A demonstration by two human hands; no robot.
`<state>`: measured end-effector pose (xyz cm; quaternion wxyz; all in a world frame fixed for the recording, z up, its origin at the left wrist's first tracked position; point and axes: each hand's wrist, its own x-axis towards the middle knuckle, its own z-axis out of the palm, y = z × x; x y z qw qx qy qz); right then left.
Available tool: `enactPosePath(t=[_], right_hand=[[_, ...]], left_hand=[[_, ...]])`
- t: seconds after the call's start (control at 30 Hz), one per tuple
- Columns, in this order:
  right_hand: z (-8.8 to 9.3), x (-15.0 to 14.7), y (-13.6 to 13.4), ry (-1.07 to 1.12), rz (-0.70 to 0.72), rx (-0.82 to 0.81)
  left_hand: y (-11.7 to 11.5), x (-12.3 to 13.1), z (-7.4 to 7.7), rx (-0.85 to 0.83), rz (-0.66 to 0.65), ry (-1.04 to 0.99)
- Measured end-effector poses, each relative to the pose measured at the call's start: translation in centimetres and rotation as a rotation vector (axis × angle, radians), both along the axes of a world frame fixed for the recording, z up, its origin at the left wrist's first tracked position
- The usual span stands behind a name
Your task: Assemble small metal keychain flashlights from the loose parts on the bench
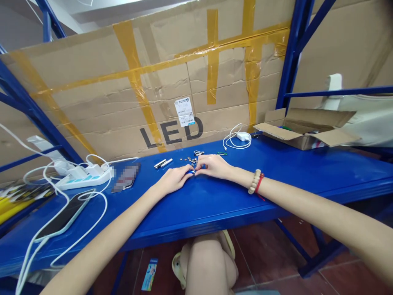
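Observation:
My left hand (175, 180) and my right hand (216, 167) meet over the blue tabletop (196, 205), fingertips pinched together. Between them is a small blue piece (190, 171) with a silvery end; its kind is too small to make out. The left fingers are closed on the blue part, and the right thumb and forefinger pinch at the silvery end. Just beyond the fingertips lie several small round metal pieces (192, 160), partly hidden by my right hand. Slim silver tubes (166, 163) rest to the left of them. A thin green item (221, 153) lies behind my right hand.
A white charger (242, 136) with coiled cable sits at the back. To the right stands an open cardboard box (302, 139). On the left are a white power strip (84, 180), tangled cables and two phones (66, 217) (126, 178). A large taped cardboard sheet (230, 90) closes off the rear.

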<state>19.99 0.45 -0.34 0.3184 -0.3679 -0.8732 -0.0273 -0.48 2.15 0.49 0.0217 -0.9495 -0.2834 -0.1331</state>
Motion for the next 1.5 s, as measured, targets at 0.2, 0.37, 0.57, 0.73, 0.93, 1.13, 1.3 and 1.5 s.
enactPosePath(t=[0.2, 0.37, 0.57, 0.73, 0.93, 1.13, 1.3, 1.5], right_hand=[[-0.1, 0.0, -0.1, -0.018, -0.004, -0.027], [0.1, -0.3, -0.5, 0.01, 0.002, -0.031], [0.3, -0.3, -1.1, 0.073, 0.057, -0.035], [-0.1, -0.6, -1.0, 0.188, 0.071, -0.127], [-0.8, -0.6, -1.0, 0.342, 0.076, -0.283], [-0.6, -0.8, -1.5, 0.463, 0.082, -0.545], [-0.1, -1.1, -1.7, 0.525, 0.056, -0.706], [0.1, -0.8, -2.1, 0.426, 0.113, -0.684]], left_hand=[[-0.1, 0.0, -0.1, -0.007, 0.004, 0.005], [-0.4, -0.2, -0.1, -0.001, 0.004, 0.01], [-1.0, -0.3, 0.2, -0.046, -0.017, -0.022], [-1.4, -0.4, 0.1, -0.102, -0.002, -0.054], [-2.0, -0.2, -0.2, -0.209, 0.043, -0.165], [-2.1, -0.3, -0.5, -0.213, -0.034, -0.169], [-2.4, -0.4, 0.0, -0.29, -0.045, -0.119], [-3.4, -0.1, 0.1, -0.398, -0.002, -0.203]])
